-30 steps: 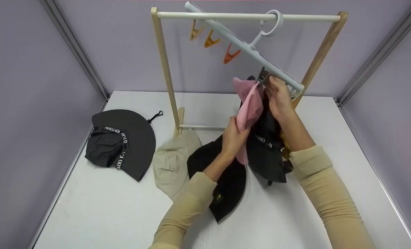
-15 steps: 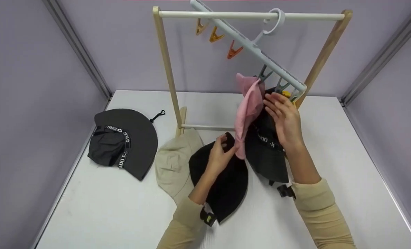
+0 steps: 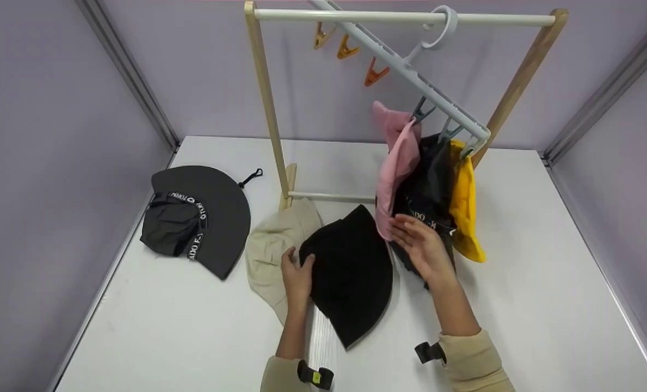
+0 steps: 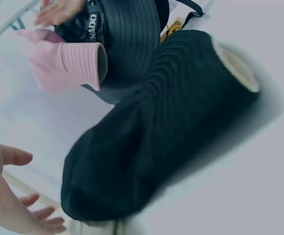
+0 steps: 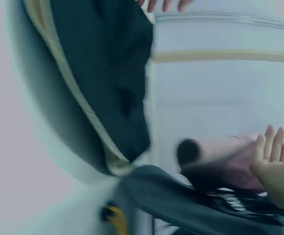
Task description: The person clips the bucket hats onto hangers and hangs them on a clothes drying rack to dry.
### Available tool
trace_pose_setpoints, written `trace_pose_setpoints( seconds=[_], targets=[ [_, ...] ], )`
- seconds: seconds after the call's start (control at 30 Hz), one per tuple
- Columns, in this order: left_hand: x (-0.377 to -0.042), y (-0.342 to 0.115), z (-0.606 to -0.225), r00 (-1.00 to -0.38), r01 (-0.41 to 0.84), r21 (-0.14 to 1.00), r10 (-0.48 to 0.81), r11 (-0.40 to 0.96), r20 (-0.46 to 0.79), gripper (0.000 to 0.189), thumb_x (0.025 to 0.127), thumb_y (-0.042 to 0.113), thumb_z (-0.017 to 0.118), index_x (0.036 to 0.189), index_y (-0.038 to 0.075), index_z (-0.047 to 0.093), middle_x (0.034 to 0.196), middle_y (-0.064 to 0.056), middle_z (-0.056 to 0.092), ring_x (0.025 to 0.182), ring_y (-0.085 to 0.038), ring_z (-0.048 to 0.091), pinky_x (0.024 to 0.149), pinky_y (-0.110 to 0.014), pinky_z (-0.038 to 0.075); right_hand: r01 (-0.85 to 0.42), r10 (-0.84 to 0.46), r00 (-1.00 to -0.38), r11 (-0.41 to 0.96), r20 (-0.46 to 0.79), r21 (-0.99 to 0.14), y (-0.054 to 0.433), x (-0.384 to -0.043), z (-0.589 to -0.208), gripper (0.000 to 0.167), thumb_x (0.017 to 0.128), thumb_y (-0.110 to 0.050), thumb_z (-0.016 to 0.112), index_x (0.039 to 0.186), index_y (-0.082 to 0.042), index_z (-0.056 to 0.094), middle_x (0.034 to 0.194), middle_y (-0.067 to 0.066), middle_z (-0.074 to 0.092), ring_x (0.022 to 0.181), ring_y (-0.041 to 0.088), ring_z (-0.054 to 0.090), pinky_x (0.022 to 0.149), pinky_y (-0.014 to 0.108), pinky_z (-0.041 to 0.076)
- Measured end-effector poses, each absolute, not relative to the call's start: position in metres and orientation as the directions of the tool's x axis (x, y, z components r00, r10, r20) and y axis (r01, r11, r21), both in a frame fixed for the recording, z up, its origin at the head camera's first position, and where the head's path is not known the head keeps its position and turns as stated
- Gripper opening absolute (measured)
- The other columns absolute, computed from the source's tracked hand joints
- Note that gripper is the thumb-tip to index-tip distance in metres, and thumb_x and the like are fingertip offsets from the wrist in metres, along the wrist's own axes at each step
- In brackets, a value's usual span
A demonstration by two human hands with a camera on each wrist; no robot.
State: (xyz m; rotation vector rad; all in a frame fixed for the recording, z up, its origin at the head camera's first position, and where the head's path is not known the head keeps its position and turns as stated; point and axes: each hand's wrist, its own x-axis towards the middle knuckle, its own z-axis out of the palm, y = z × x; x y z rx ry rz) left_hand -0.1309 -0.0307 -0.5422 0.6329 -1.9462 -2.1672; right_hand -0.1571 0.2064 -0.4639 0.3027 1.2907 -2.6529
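Note:
My left hand (image 3: 297,275) has its fingers spread beside the left edge of a black bucket hat (image 3: 350,272), above a beige hat (image 3: 266,245). The left wrist view shows a gap between that hand (image 4: 10,196) and the black hat (image 4: 146,127). My right hand (image 3: 424,250), fingers extended, is by the lower brim of a pink hat (image 3: 399,163), and grips nothing. Grey clips on a white hanger (image 3: 410,71) hold the pink hat, a dark hat with white lettering (image 3: 429,174) and a yellow hat (image 3: 467,218). My right hand partly covers the dark hat.
A rack with a white rail (image 3: 356,16) and wooden posts carries the tilted hanger. Three orange-toned clips, one an orange clip (image 3: 375,73), hang from its raised end. Another dark brimmed hat (image 3: 203,218) lies on the white table (image 3: 165,326) at left. Panels enclose the table.
My left hand has let go of the pink hat and moved down-left to the black bucket hat. My right hand has left the grey clip and dropped lower. The pink hat stays hanging.

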Motion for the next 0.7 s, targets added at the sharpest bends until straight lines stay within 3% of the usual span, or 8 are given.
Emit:
trace_pose_setpoints(
  seconds=[0.1,0.23,0.33,0.47,0.6,0.7],
  targets=[
    [-0.127,-0.033,-0.547,-0.857,-0.19,0.937,-0.415,-0.295,-0.304,0.058,0.084,0.006,0.058,0.131,-0.012,0.029,0.134,-0.032,0.031,0.125,-0.041,0.03,0.101,-0.043,0.026,0.354,-0.049,-0.909,-0.612,-0.413,-0.707,0.203,-0.154,-0.485,0.025,0.096,-0.003,0.036,0.11,0.0,0.056,0.108,0.012,0.061,0.12,0.032,0.042,0.102,0.039,0.026],
    [-0.125,-0.034,-0.55,-0.853,-0.217,0.879,-0.355,-0.426,-0.382,0.061,0.084,0.006,0.055,0.133,-0.015,0.025,0.133,-0.033,0.031,0.123,-0.039,0.032,0.1,-0.041,0.028,0.422,-0.025,-0.851,-0.63,-0.525,-0.653,0.202,-0.149,-0.502,0.036,0.096,-0.007,0.036,0.13,0.002,0.042,0.133,0.017,0.045,0.129,0.03,0.03,0.105,0.039,0.019],
    [-0.124,-0.032,-0.553,-0.866,-0.248,0.852,-0.288,-0.462,-0.408,0.058,0.085,0.005,0.053,0.131,-0.019,0.027,0.131,-0.035,0.033,0.12,-0.04,0.036,0.098,-0.041,0.032,0.454,-0.054,-0.822,-0.663,-0.567,-0.595,0.2,-0.144,-0.511,0.036,0.095,-0.008,0.036,0.13,0.003,0.042,0.144,0.019,0.027,0.131,0.031,0.025,0.106,0.041,0.015],
    [-0.121,-0.029,-0.556,-0.874,-0.305,0.835,-0.213,-0.457,-0.436,0.053,0.087,0.007,0.053,0.129,-0.017,0.034,0.126,-0.033,0.041,0.111,-0.039,0.046,0.09,-0.041,0.04,0.475,-0.096,-0.81,-0.686,-0.579,-0.551,0.195,-0.14,-0.52,0.033,0.095,-0.008,0.036,0.124,0.004,0.043,0.145,0.022,0.022,0.132,0.034,0.022,0.106,0.044,0.013],
    [-0.118,-0.024,-0.553,-0.889,-0.332,0.84,-0.157,-0.429,-0.431,0.057,0.087,0.009,0.054,0.133,-0.014,0.031,0.129,-0.031,0.04,0.111,-0.036,0.046,0.09,-0.04,0.04,0.492,-0.109,-0.834,-0.592,-0.541,-0.639,0.185,-0.137,-0.523,0.039,0.095,-0.009,0.036,0.131,0.006,0.036,0.143,0.025,0.025,0.131,0.036,0.023,0.105,0.047,0.014],
    [-0.115,-0.02,-0.547,-0.909,-0.327,0.847,-0.107,-0.42,-0.404,0.061,0.088,0.011,0.053,0.137,-0.012,0.026,0.134,-0.03,0.035,0.117,-0.037,0.041,0.093,-0.042,0.036,0.485,-0.117,-0.867,-0.423,-0.484,-0.765,0.175,-0.134,-0.522,0.044,0.095,-0.011,0.039,0.134,0.008,0.033,0.141,0.026,0.029,0.129,0.037,0.025,0.103,0.051,0.017]
  ],
)
